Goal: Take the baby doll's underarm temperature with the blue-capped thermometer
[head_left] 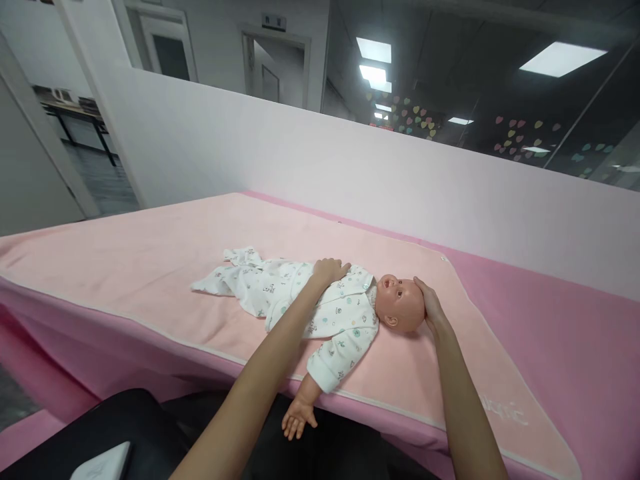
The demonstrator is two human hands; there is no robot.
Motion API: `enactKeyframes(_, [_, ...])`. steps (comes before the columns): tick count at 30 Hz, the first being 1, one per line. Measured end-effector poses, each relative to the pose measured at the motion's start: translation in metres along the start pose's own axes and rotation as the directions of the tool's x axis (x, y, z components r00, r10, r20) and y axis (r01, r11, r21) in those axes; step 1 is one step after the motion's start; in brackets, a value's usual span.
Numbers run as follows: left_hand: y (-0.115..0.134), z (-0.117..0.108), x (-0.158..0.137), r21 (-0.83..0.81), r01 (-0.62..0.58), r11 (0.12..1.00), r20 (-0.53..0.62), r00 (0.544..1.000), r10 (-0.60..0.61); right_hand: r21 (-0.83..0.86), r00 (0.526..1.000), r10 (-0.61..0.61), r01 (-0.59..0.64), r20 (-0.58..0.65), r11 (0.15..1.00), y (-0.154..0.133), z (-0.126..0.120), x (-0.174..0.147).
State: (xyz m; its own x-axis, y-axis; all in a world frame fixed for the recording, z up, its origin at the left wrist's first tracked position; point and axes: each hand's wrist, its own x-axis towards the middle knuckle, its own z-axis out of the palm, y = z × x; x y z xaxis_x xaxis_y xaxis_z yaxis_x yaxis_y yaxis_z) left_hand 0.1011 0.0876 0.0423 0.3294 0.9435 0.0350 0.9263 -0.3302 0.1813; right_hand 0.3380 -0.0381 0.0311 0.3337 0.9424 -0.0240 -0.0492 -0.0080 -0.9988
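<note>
A baby doll [403, 303] lies on its back on a pink mat [165, 233], its head to the right. It wears a white printed top [345, 313] and white trousers [260, 287]. My left hand [330, 270] rests on the doll's chest, fingers laid over the fabric. Around the crown of the head curves my right hand [429, 300], cupping it from the right; part of its fingers is hidden behind the head. The doll's near arm [305, 400] hangs past the mat's front edge, its hand spread.
Under the mat a pink cloth [565, 307] covers the table. A white partition wall [300, 160] runs along the back, with dark glass [480, 80] above it. At lower left, a white flat object [103, 463] lies on a black surface. A doorway stands beyond on the left.
</note>
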Motion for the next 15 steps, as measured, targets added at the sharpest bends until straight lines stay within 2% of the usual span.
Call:
enactKeyframes(3, [0.001,-0.003,-0.002,0.011,0.0,1.0,0.035,0.999,-0.001,0.03,0.98,0.05,-0.044,-0.194,0.999,0.015,-0.008,0.008])
enactKeyframes(5, [0.002,-0.004,-0.001,0.011,0.004,1.0,0.048,0.999,-0.004,0.022,0.936,0.026,-0.019,-0.351,1.0,0.021,-0.014,0.013])
enactKeyframes(9, [0.002,-0.004,0.001,0.009,0.001,1.0,0.056,0.998,-0.002,0.053,0.871,0.0,0.03,-0.49,0.998,0.018,-0.02,0.016])
enactKeyframes(11, [0.002,-0.004,0.001,0.013,0.002,1.0,0.058,0.998,-0.003,0.07,0.873,-0.03,0.073,-0.486,0.995,0.012,-0.016,0.013])
enactKeyframes(12, [0.002,-0.003,0.001,0.016,0.003,1.0,0.059,0.998,-0.004,0.074,0.891,-0.046,0.088,-0.451,0.993,0.009,-0.013,0.01])
enactKeyframes(15, [0.003,-0.003,0.0,0.028,-0.001,1.0,0.056,0.998,0.0,0.101,0.979,0.004,0.017,-0.201,0.995,0.004,-0.005,0.002])
